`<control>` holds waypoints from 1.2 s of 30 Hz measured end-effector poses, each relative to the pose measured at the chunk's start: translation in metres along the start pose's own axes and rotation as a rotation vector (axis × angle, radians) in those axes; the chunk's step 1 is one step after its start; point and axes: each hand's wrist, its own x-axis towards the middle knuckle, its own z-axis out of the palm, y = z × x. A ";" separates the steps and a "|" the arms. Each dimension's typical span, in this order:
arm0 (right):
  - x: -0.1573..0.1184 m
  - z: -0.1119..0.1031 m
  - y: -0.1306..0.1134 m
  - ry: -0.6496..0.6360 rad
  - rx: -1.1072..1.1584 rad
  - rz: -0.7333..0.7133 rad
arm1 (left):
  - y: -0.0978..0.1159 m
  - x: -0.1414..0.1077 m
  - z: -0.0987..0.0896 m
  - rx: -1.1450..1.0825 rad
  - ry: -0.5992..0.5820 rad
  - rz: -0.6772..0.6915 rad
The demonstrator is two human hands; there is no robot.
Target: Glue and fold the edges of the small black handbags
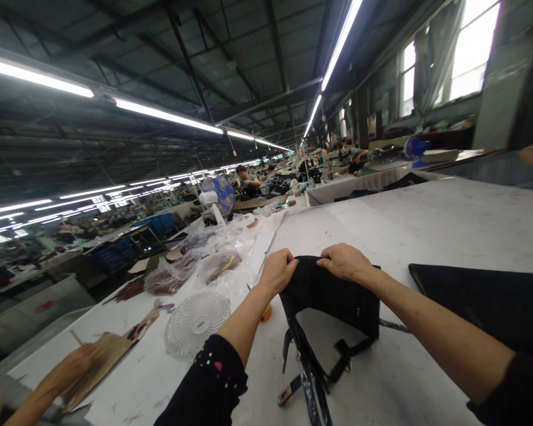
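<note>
A black bag with straps and metal fittings stands on the white tabletop, its top edge raised toward me. My left hand pinches the left end of that edge between thumb and fingers. A short way to the right, my right hand grips the same edge, fingers closed over it. Below them the bag's sides spread apart, and a strap with a metal end lies by its lower left side. What is inside the bag is mostly hidden.
Left of my arm sits a white round fan, near plastic-wrapped brown pieces. A co-worker's hand rests on a brown sheet. Black material lies at right. A blue fan stands farther back.
</note>
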 end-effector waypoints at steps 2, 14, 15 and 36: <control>0.001 0.001 0.001 -0.003 0.011 0.001 | 0.002 0.000 0.000 0.020 0.007 -0.010; 0.031 0.012 -0.020 -0.019 0.155 -0.185 | -0.002 0.001 0.002 0.020 0.012 -0.020; 0.034 0.013 -0.021 -0.018 0.156 -0.190 | -0.005 -0.001 0.001 -0.007 -0.006 -0.021; 0.030 0.017 -0.034 0.023 0.000 -0.099 | -0.041 -0.005 -0.002 -0.433 -0.168 -0.184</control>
